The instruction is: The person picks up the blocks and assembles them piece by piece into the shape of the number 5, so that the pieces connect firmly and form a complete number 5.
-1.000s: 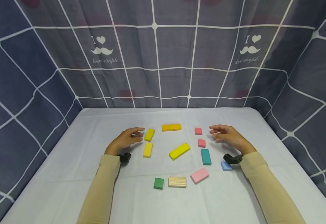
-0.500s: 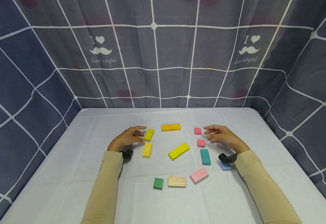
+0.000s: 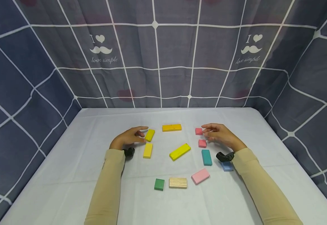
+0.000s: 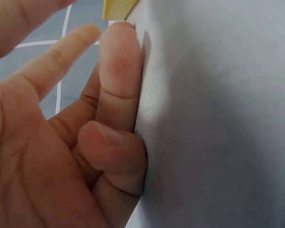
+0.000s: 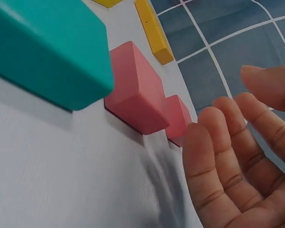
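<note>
My left hand (image 3: 129, 137) is at the left, fingers loosely bent and holding nothing. Its thumb and fingertips come right up to a small yellow block (image 3: 150, 135); in the left wrist view only a corner of a yellow block (image 4: 118, 8) shows beyond the fingers. A second yellow block (image 3: 147, 151) lies just nearer. On the other side, my right hand (image 3: 220, 135) has relaxed fingers around nothing. Its fingertips are beside the farther red-pink block (image 3: 198, 131); the nearer red-pink block (image 3: 202, 143) and a teal block (image 3: 206, 157) lie below it.
An orange-yellow block (image 3: 171, 127) lies at the back, and a long yellow block (image 3: 180, 152) slants mid-table. Toward the front are green (image 3: 159, 184), ridged wooden (image 3: 178, 182) and pink (image 3: 200, 176) blocks. A blue block (image 3: 227, 166) is partly hidden under the right wrist strap. Grid-patterned curtains enclose the white table.
Both hands have moved inward: the left slightly right toward the small yellow block, the right leftward until its fingertips reach the farther red-pink block. The blocks stay in place.
</note>
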Demonstrator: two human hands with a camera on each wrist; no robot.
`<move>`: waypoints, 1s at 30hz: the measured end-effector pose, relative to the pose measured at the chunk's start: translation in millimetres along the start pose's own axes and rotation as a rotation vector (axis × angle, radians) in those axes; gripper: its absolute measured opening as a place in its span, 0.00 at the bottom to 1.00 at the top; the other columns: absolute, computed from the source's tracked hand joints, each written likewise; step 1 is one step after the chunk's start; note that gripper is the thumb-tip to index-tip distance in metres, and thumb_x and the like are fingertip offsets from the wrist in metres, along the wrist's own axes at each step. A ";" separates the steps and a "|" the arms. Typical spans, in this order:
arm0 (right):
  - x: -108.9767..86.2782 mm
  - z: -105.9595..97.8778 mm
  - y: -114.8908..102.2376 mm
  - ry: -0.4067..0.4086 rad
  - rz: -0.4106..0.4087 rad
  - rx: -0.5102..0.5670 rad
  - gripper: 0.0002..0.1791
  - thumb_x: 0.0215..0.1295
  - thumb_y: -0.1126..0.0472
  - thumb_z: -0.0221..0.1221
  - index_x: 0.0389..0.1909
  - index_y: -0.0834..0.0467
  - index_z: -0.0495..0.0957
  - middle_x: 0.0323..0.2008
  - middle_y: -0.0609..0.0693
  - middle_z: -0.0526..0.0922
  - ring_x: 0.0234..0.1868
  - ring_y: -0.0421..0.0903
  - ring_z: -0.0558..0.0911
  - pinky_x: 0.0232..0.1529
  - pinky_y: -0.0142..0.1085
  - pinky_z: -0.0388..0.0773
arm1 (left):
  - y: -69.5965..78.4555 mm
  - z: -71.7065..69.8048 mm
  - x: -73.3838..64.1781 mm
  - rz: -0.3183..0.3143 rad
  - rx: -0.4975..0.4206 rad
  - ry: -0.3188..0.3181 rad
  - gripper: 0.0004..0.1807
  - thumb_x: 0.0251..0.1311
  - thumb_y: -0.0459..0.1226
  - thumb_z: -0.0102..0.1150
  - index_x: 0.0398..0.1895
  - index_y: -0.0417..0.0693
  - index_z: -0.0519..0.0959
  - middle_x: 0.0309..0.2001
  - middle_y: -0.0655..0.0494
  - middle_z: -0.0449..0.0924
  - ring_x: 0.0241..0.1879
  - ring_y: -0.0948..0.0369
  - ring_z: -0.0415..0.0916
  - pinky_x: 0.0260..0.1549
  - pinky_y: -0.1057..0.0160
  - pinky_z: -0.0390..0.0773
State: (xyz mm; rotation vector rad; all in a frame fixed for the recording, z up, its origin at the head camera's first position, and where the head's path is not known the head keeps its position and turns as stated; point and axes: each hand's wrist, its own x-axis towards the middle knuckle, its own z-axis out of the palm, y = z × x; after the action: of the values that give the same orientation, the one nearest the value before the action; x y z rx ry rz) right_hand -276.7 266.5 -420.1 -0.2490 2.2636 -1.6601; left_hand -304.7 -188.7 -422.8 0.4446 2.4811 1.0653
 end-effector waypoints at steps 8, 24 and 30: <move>4.4 4.6 -2.3 0.001 -0.023 0.013 0.31 0.77 0.65 0.64 0.75 0.73 0.68 0.57 0.62 0.82 0.49 0.43 0.83 0.52 0.33 0.84 | 1.0 1.7 3.6 -0.062 -0.036 -0.006 0.41 0.69 0.39 0.74 0.83 0.49 0.67 0.55 0.45 0.77 0.51 0.53 0.71 0.46 0.61 0.73; 20.4 20.2 -7.3 0.017 -0.040 -0.013 0.29 0.80 0.61 0.63 0.74 0.71 0.71 0.54 0.61 0.84 0.49 0.49 0.85 0.51 0.36 0.86 | 3.3 0.7 7.0 -0.069 0.001 -0.008 0.40 0.69 0.39 0.74 0.82 0.50 0.69 0.48 0.48 0.76 0.43 0.56 0.70 0.40 0.63 0.70; 26.9 24.4 -13.5 0.003 -0.076 -0.034 0.29 0.81 0.60 0.62 0.74 0.72 0.70 0.55 0.68 0.81 0.46 0.50 0.84 0.51 0.35 0.86 | 3.8 0.0 7.2 -0.062 -0.010 -0.019 0.40 0.69 0.38 0.74 0.82 0.50 0.68 0.47 0.48 0.76 0.42 0.56 0.68 0.39 0.63 0.69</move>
State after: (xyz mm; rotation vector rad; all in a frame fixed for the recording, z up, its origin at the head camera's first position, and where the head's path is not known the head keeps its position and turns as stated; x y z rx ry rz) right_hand -293.7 231.7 -418.0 -0.3448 2.3136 -1.6609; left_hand -310.4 -183.0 -421.7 0.3698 2.4555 1.0440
